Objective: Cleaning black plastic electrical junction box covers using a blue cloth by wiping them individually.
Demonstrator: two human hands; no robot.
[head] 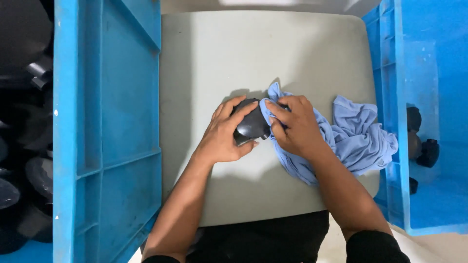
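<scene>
My left hand [225,132] grips a small black rounded part [252,124] in the middle of a grey tabletop [219,53]. My right hand [293,124] holds a fold of light blue cloth [356,134] pressed against the right side of that black part. The remainder of the cloth lies bunched on the table to the right of my right wrist. Both forearms reach in from the bottom edge, with black sleeves at the elbows.
A blue plastic crate [109,122] stands at the left; several black parts [24,160] lie in shadow at its far left. Another blue crate [424,97] at the right holds a few black parts [423,146].
</scene>
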